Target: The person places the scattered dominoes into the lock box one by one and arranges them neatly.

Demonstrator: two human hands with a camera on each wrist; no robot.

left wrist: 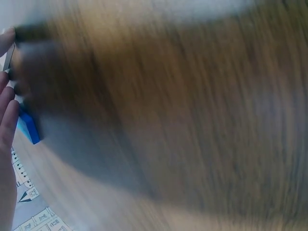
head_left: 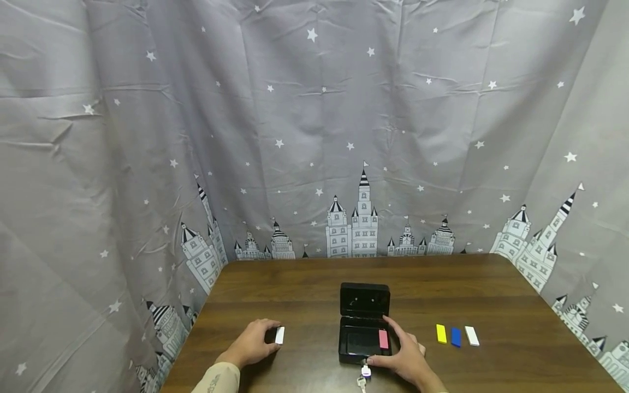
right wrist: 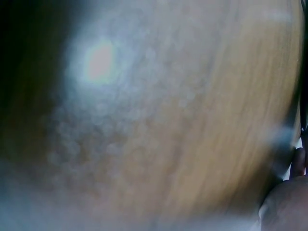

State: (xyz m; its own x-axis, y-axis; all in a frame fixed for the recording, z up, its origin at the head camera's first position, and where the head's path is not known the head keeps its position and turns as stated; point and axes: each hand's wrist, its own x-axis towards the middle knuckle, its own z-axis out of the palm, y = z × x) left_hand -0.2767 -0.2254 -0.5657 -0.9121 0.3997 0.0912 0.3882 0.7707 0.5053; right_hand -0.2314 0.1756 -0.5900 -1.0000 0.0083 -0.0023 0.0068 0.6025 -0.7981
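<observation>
In the head view, a small black cash box (head_left: 361, 343) stands with its lid (head_left: 365, 300) raised. Inside it, at the right end, lies a pink block (head_left: 383, 339). My right hand (head_left: 405, 355) grips the box's right side, thumb at the front edge and a finger at the back. A key (head_left: 366, 371) sits at the lock, with another key (head_left: 361, 383) hanging below. To the left, my left hand (head_left: 253, 343) holds a white block (head_left: 280, 335) between thumb and fingertips. The left wrist view also shows a blue block (left wrist: 29, 126) beside the fingers; the right wrist view is blurred.
Right of the box, a yellow block (head_left: 441, 334), a blue block (head_left: 456, 337) and a white block (head_left: 472, 335) lie in a row on the brown wooden table (head_left: 304, 284). A grey curtain (head_left: 295, 136) with stars and castles hangs behind and on both sides.
</observation>
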